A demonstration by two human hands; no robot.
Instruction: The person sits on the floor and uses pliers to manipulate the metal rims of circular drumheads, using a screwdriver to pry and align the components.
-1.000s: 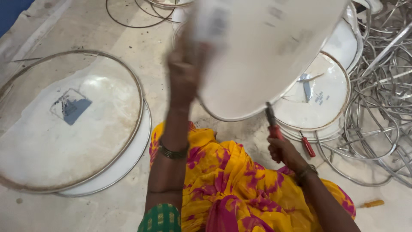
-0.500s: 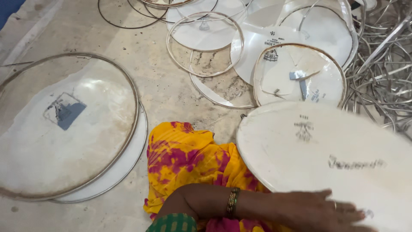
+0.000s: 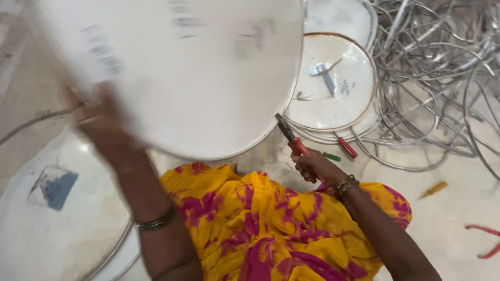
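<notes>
At the far left, a large round white skin stretched in a thin metal hoop [image 3: 62, 229] lies flat on the concrete floor [image 3: 453, 218], a grey-blue square patch near its middle. Above it the left hand [image 3: 104, 130], blurred, grips the lower left edge of a big round white disc [image 3: 182, 73], fingers closed on the rim; the disc is held up off the floor, tilted toward the camera, and fills the upper left of the view. Its lower right edge lies just beside the jaws of the red-handled pliers [image 3: 291, 138], which the right hand [image 3: 312, 166] holds in closed fingers, nose pointing up and left at that rim. So the right hand is nearer the working edge, the pliers' long axis running diagonally toward it. Further right sits a smaller white hooped disc [image 3: 333, 83], then a tangle of bare metal hoops [image 3: 437, 78], with a yellow-handled tool [image 3: 433, 189] on the floor
</notes>
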